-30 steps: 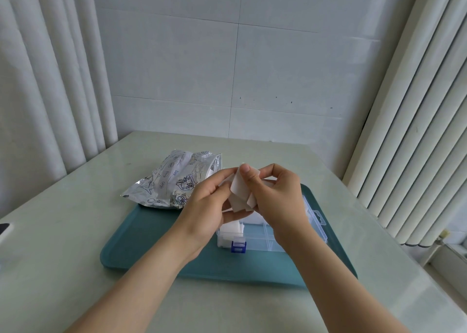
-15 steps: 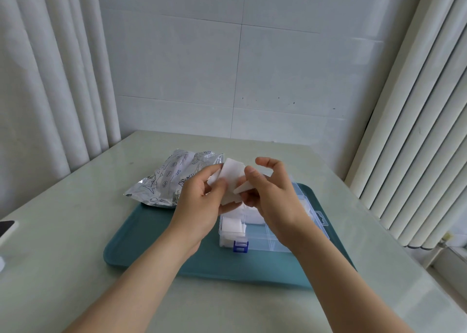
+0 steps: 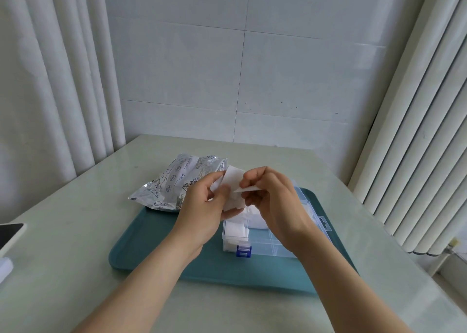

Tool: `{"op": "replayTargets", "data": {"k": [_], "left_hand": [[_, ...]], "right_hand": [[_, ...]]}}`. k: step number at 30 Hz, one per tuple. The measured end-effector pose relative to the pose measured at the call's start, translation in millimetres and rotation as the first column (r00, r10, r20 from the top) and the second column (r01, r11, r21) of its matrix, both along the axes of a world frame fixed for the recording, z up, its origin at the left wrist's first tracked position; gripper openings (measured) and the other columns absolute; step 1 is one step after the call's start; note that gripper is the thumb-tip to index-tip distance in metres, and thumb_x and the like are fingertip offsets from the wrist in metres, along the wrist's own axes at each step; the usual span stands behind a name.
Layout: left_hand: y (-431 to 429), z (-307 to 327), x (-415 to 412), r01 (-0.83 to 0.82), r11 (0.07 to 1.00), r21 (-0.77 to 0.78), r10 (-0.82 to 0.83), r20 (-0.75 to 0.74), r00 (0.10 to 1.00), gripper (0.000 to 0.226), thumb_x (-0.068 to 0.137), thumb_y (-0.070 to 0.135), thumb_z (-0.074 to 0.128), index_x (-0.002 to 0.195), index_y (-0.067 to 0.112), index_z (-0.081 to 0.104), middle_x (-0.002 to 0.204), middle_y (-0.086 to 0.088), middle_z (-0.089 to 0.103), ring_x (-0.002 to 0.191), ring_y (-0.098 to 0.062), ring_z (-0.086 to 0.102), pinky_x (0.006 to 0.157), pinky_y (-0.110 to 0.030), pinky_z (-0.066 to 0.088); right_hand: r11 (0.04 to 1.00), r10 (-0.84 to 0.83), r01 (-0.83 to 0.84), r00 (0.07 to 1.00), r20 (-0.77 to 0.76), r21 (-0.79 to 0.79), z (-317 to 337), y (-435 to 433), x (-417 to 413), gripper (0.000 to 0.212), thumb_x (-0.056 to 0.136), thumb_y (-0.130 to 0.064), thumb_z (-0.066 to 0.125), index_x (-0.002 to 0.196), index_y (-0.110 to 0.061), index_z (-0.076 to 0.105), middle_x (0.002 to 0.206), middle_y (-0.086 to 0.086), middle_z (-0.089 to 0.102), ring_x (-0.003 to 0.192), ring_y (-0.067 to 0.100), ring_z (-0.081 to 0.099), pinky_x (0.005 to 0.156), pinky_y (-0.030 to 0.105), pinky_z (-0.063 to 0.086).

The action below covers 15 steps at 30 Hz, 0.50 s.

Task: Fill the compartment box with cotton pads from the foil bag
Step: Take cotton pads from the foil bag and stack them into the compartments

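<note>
- Pale table (image 3: 75,244) carries a teal tray (image 3: 156,244) at lower centre of the frame.
- Grip: left hand (image 3: 202,206) and right hand (image 3: 275,201) both pinch a thin stack of cotton pads (image 3: 233,181), held above the clear box (image 3: 285,246).
- Risk: the pads look thin and clingy, so peeling one off may drag others loose onto the tray.
- Risk: a pad could fold and sit crooked in its compartment.
- Left compartments of the box hold pads; the right ones look bare.
- The foil bag (image 3: 174,183) lies at the tray's upper left corner, its mouth toward the hands.
- Tiled wall (image 3: 290,80) behind, curtains (image 3: 50,80) at both sides of the frame.
</note>
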<state>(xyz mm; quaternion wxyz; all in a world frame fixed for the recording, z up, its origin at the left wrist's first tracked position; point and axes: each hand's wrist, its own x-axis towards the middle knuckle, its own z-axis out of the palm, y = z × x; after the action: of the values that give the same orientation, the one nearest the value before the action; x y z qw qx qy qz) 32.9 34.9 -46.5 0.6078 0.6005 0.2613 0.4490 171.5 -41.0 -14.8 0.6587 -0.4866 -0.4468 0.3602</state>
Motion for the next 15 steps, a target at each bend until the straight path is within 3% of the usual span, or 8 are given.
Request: {"op": "replayTargets", "data": {"k": [3, 4, 6, 8, 12, 15], "left_hand": [[0.7, 0.2, 0.2, 0.005, 1.000, -0.002, -0.005, 0.009, 1.000, 0.028, 0.110, 0.013, 0.054, 0.133, 0.019, 0.070, 0.121, -0.015, 0.074, 0.106, -0.028, 0.076, 0.085, -0.042, 0.066], [0.4, 0.4, -0.2, 0.010, 1.000, 0.003, -0.010, 0.012, 1.000, 0.027, 0.110, 0.013, 0.054, 0.130, 0.020, 0.072, 0.120, -0.014, 0.075, 0.107, -0.028, 0.076, 0.085, -0.041, 0.065], [-0.1, 1.1, -1.1, 0.019, 1.000, 0.009, -0.020, 0.017, 1.000, 0.027, 0.111, 0.013, 0.053, 0.126, 0.021, 0.074, 0.118, -0.011, 0.076, 0.108, -0.028, 0.076, 0.086, -0.041, 0.065], [-0.4, 1.6, -1.0, 0.023, 1.000, 0.012, -0.023, 0.011, 1.000, 0.027, 0.111, 0.013, 0.053, 0.127, 0.021, 0.073, 0.117, -0.011, 0.077, 0.107, -0.027, 0.076, 0.087, -0.041, 0.065], [-0.8, 1.5, 0.1, 0.059, 0.997, 0.040, -0.059, -0.007, 0.998, 0.030, 0.113, 0.014, 0.050, 0.133, 0.023, 0.070, 0.118, -0.013, 0.077, 0.109, -0.029, 0.077, 0.091, -0.044, 0.064], [-2.9, 1.3, 0.3, 0.125, 0.991, 0.048, -0.124, -0.019, 0.992, 0.035, 0.114, 0.010, 0.043, 0.132, 0.024, 0.070, 0.120, -0.013, 0.077, 0.112, -0.031, 0.075, 0.095, -0.044, 0.062]], "right_hand": [[0.993, 0.111, -0.105, 0.988, -0.112, 0.056, 4.4, -4.1, 0.8, 0.042, 0.086, 0.007, 0.029, 0.105, 0.007, 0.065, 0.099, 0.024, 0.072, 0.091, 0.030, 0.069, 0.088, 0.035, 0.059], [0.992, 0.116, -0.110, 0.987, -0.109, 0.061, 5.0, -5.6, -0.5, 0.040, 0.087, 0.013, 0.031, 0.106, 0.007, 0.066, 0.102, 0.026, 0.073, 0.094, 0.031, 0.071, 0.092, 0.035, 0.060], [0.997, 0.064, -0.061, 0.997, -0.040, 0.055, 4.8, -6.5, -2.9, 0.026, 0.090, 0.014, 0.056, 0.107, 0.002, 0.071, 0.104, 0.025, 0.076, 0.097, 0.031, 0.075, 0.096, 0.037, 0.061], [0.999, -0.018, 0.017, 1.000, 0.021, 0.048, 2.5, -6.9, -4.9, 0.014, 0.094, 0.005, 0.070, 0.106, 0.000, 0.074, 0.098, 0.022, 0.078, 0.092, 0.033, 0.077, 0.090, 0.039, 0.063], [0.982, -0.189, 0.189, 0.977, 0.104, 0.009, 1.2, -6.0, -5.2, 0.006, 0.098, -0.005, 0.070, 0.101, -0.004, 0.075, 0.082, 0.019, 0.077, 0.072, 0.029, 0.074, 0.067, 0.039, 0.064], [0.964, -0.262, 0.265, 0.960, 0.102, -0.019, 0.0, -4.9, -8.1, 0.006, 0.095, -0.007, 0.073, 0.098, -0.001, 0.072, 0.080, 0.017, 0.077, 0.070, 0.029, 0.077, 0.067, 0.041, 0.065]]}}
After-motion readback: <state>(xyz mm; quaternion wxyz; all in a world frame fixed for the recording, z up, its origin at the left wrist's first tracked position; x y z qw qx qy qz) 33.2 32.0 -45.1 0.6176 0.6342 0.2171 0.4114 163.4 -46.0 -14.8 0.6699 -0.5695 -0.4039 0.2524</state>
